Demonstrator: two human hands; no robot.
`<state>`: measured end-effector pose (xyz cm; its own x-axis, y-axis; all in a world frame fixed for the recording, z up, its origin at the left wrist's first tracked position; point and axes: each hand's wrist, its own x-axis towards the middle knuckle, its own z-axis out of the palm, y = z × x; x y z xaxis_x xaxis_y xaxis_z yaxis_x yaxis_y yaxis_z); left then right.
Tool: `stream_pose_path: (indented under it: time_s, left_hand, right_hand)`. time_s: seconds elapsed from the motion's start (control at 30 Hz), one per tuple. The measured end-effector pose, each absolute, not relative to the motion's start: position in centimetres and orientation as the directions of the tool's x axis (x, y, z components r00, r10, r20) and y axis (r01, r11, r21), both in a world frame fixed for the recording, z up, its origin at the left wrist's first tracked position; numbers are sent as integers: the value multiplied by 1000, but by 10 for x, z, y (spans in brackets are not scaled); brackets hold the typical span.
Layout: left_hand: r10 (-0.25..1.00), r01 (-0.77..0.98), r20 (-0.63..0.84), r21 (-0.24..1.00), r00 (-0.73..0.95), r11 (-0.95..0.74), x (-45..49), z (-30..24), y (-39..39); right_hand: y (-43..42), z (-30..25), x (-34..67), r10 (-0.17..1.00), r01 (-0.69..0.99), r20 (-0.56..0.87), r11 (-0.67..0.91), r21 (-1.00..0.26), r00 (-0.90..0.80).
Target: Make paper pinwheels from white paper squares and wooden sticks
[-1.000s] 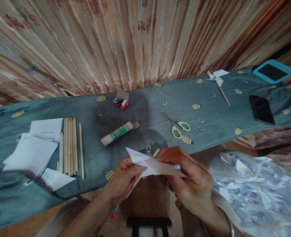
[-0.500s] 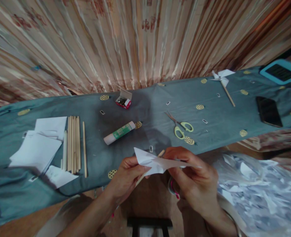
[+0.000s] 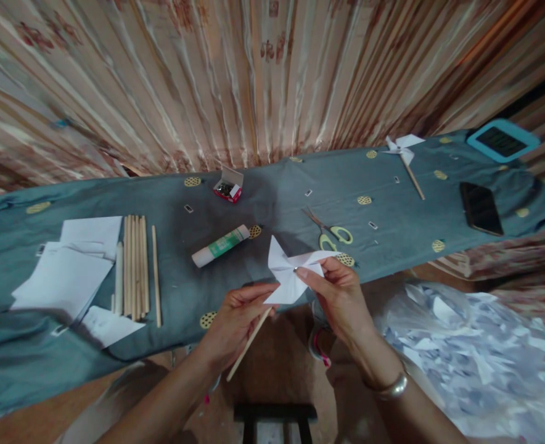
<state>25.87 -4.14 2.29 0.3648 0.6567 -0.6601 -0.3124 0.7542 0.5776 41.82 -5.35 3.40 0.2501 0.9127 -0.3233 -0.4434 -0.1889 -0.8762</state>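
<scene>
A white paper pinwheel (image 3: pixel 284 287) is held between my two hands over the table's near edge, its face turned up towards me. My left hand (image 3: pixel 238 314) is closed around its wooden stick (image 3: pixel 249 346), which slants down to the left. My right hand (image 3: pixel 349 302) pinches the paper, the thumb beside a small dark pin head at the centre. The stick's upper end is hidden behind the paper. Beyond my hands lie a glue stick (image 3: pixel 221 245), scissors (image 3: pixel 330 234) with pale green handles and a small open box (image 3: pixel 229 187) of metal pins.
On the cloth-covered table, paper sheets (image 3: pixel 64 277) and several wooden sticks (image 3: pixel 136 265) lie left. Right are another pinwheel (image 3: pixel 401 151), a phone (image 3: pixel 481 208) and a blue-framed device (image 3: pixel 504 142). A plastic bag (image 3: pixel 476 364) of white paper pieces stands lower right.
The pinwheel has tilted from nearly edge-on to facing me, showing its blades and pin. My right hand has turned, its thumb now near the centre. More of the stick shows below my left hand.
</scene>
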Motion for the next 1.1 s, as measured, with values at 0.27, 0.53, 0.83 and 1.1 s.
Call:
stream_pose_path:
  time_s: [0.27, 0.53, 0.83, 1.1]
  left_hand:
    - [731, -365, -642, 639, 231, 677, 262, 19, -41]
    - [775, -367, -616, 695, 138, 618, 266, 21, -44]
    - [756, -464, -654, 664, 20, 587, 250, 22, -87]
    - [797, -536, -603, 678, -15, 503, 244, 6, -107]
  right_hand:
    - [-37, 23, 413, 915, -482, -373, -260, -837, 153]
    - [-29, 15, 411, 928, -510, -362, -268, -818, 93]
    - [-37, 8, 397, 922, -396, -375, -382, -835, -100]
    - [-37, 12, 384, 942, -248, -304, -331, -911, -140]
